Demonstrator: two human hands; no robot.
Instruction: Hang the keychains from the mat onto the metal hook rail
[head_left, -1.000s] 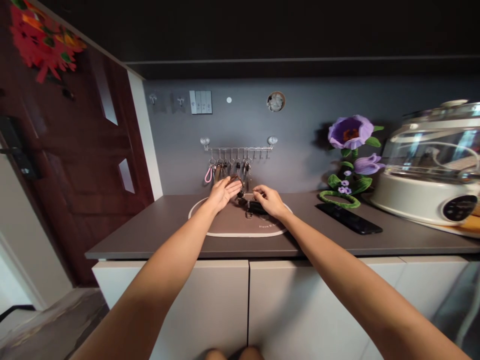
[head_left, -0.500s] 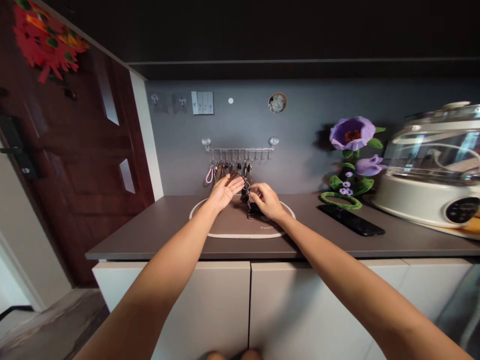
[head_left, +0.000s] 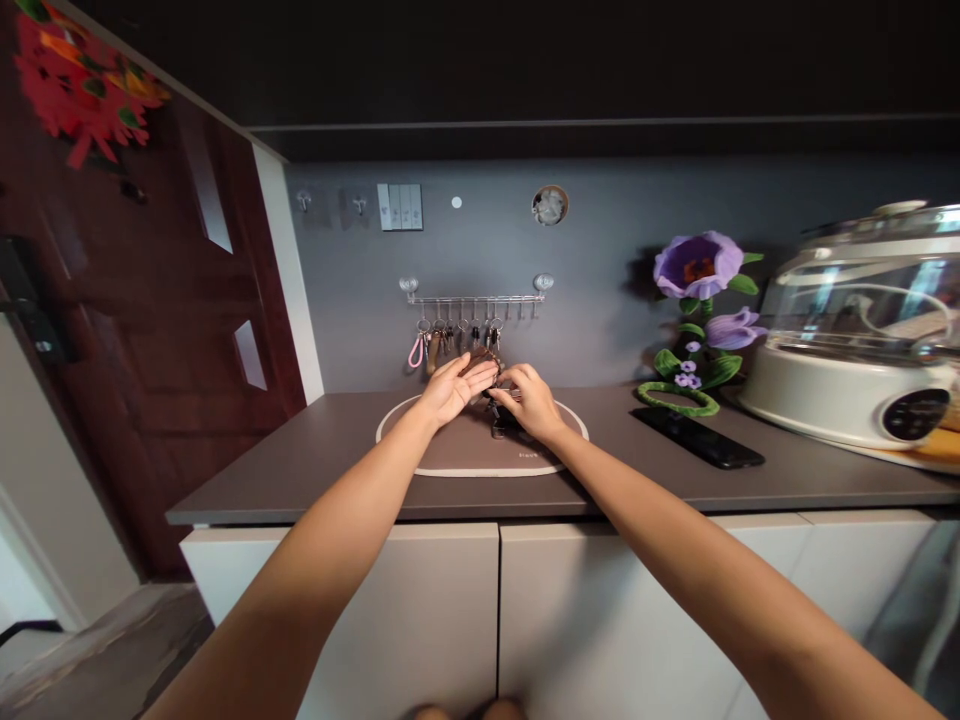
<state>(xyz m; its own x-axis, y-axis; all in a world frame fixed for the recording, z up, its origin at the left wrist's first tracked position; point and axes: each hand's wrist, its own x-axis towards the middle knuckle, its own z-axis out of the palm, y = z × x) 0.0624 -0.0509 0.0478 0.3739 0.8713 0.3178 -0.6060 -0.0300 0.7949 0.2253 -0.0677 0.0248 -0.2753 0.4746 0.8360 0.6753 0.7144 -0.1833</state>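
Note:
My left hand (head_left: 456, 390) is palm up above the mat, its fingers stretched out toward the right. Close beside it, my right hand (head_left: 529, 402) has thumb and fingers pinched on a bunch of keys (head_left: 497, 428). The keys hang below the fingertips over the brown mat (head_left: 457, 448); part of the bunch is hidden behind both hands. Whether the left fingers touch the keys I cannot tell. Just behind, a clear hook rack (head_left: 480, 298) on the wall bears several key sets, one with a pink loop (head_left: 416, 350).
On the counter (head_left: 285, 455) to the right lie a black phone (head_left: 697, 437), a purple felt flower (head_left: 699, 268) with a green base, and a white appliance with a clear dome (head_left: 840, 385). A dark cabinet (head_left: 480, 70) overhangs the work area. A red-brown door (head_left: 157, 330) stands left.
My left fingers have shifted right, nearer the right hand, and now cover more of the keys. The right hand stays pinched on them. The view has moved slightly.

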